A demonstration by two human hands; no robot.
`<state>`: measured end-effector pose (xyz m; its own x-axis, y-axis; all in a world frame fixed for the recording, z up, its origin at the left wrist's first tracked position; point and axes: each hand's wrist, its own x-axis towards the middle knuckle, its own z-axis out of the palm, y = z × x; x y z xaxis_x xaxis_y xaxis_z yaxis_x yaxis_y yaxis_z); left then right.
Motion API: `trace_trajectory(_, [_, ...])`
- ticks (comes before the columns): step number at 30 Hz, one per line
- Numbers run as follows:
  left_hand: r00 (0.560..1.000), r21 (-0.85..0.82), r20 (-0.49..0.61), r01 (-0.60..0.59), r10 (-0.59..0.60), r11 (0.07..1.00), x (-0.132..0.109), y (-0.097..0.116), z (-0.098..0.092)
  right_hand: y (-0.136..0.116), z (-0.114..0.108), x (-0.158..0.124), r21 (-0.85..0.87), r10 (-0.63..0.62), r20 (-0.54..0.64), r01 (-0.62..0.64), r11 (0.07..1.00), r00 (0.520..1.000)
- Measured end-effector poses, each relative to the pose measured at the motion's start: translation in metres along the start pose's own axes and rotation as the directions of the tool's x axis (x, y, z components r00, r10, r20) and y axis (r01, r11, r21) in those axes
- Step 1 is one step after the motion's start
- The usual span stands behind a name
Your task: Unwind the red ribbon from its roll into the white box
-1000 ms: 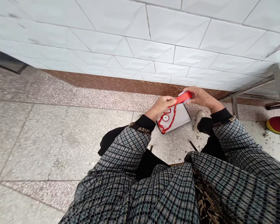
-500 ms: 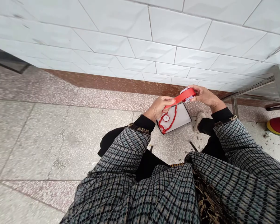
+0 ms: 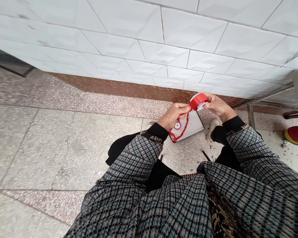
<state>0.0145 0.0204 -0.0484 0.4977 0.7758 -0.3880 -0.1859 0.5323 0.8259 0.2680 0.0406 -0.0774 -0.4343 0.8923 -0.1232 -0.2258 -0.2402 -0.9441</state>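
Note:
My right hand (image 3: 217, 105) is closed around a spool of red ribbon (image 3: 199, 100), held out in front of me above the floor. My left hand (image 3: 175, 114) pinches the loose red ribbon strand (image 3: 181, 129) just left of the spool. That strand hangs down in a loop onto a white box (image 3: 191, 127) lying on the floor below both hands. A small white roll with a red ring (image 3: 177, 126) rests on the box inside the loop.
A white tiled wall (image 3: 164, 49) with a brown skirting runs across the back. A metal frame leg (image 3: 250, 116) stands at the right, with a red, yellow and green ball (image 3: 297, 135) on the floor beyond it. My shoe (image 3: 212, 128) is beside the box. Small debris litters the speckled floor.
The two hands have come closer together, shortening the taut ribbon between them. The spool has turned in my right hand and my left hand has slid up toward it.

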Motion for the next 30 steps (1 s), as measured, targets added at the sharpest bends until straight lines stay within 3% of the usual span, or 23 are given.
trace_trajectory(9, [0.996,-0.009,0.034,0.078,-0.078,0.997,0.002,-0.006,-0.005,0.008,0.004,0.002,0.101,-0.013,-0.007,0.014,0.995,1.0])
trace_trajectory(16, [0.993,-0.031,-0.061,-0.107,0.105,0.994,0.005,-0.011,0.001,0.021,0.013,0.001,0.143,0.016,-0.013,-0.014,0.99,1.0])
trace_trajectory(23, [0.998,-0.093,0.013,-0.055,0.056,0.994,0.005,-0.004,-0.001,0.043,0.026,0.004,0.193,0.025,-0.014,-0.022,0.981,1.0])
trace_trajectory(26, [0.999,-0.08,0.036,-0.021,0.024,0.997,0.003,0.002,-0.01,0.036,0.017,0.007,0.107,0.05,0.039,-0.054,0.993,0.998])
trace_trajectory(30, [0.993,0.015,0.068,0.091,-0.092,0.996,0.001,0.008,-0.02,0.012,0.003,0.006,-0.136,0.058,0.14,-0.039,0.99,0.989])
